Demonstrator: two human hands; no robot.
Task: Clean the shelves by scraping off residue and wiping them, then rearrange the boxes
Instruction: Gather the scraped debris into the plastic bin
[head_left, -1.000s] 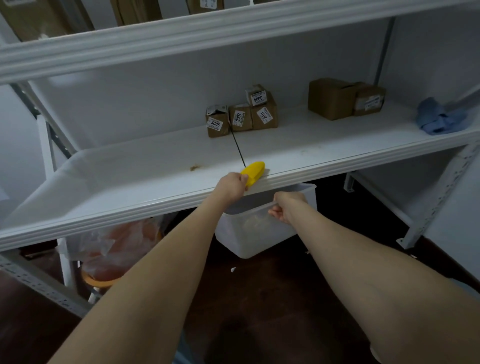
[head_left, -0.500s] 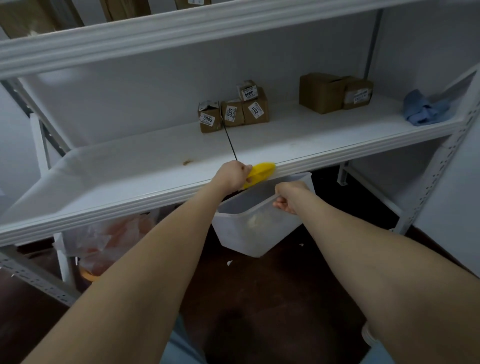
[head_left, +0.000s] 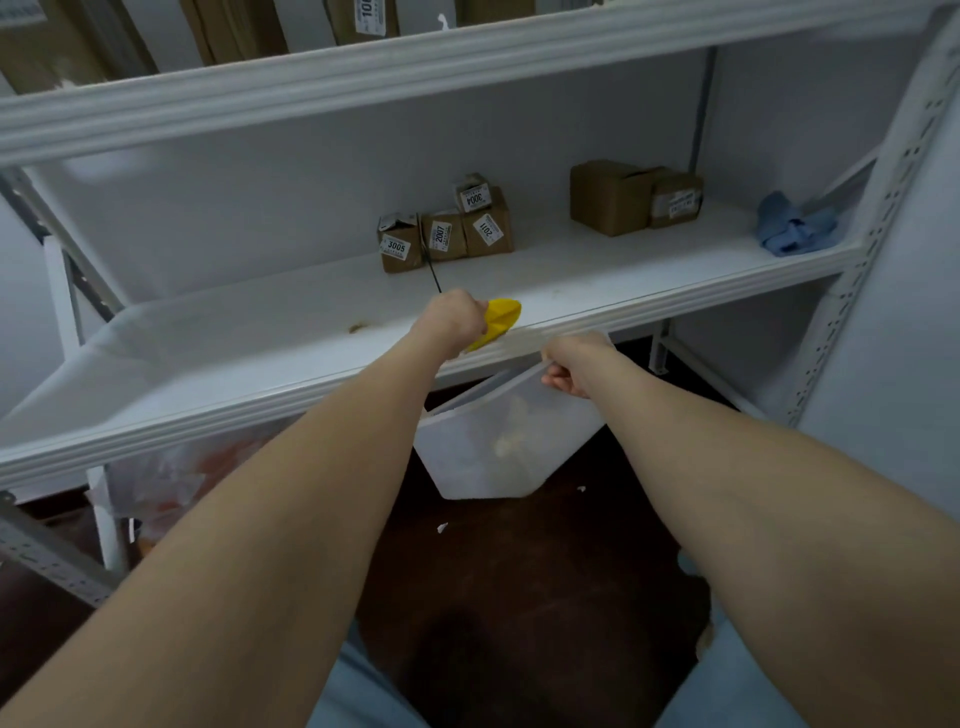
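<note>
Shelves of white board make up the rack, and the middle shelf (head_left: 218, 353) carries a small brown residue spot (head_left: 357, 328) near its front left part. At the front lip the left hand (head_left: 451, 321) is clenched around a yellow scraper (head_left: 497, 320), whose tip lies on the shelf edge; a thin black cord (head_left: 432, 270) runs from behind that hand back toward the boxes. Just below the lip the right hand (head_left: 574, 366) grips the rim of a translucent plastic tub (head_left: 498, 441) — tilted, with pale scraps showing through its wall (what they are I cannot tell). Four small labelled boxes (head_left: 447, 228) stand clustered at the back of the shelf, one stacked on another, and two larger brown boxes (head_left: 634, 196) sit touching each other further right. A crumpled blue cloth (head_left: 792, 228) lies at the far right end, well apart from both hands. White flecks (head_left: 442, 527) dot the dark floor under the tub.
</note>
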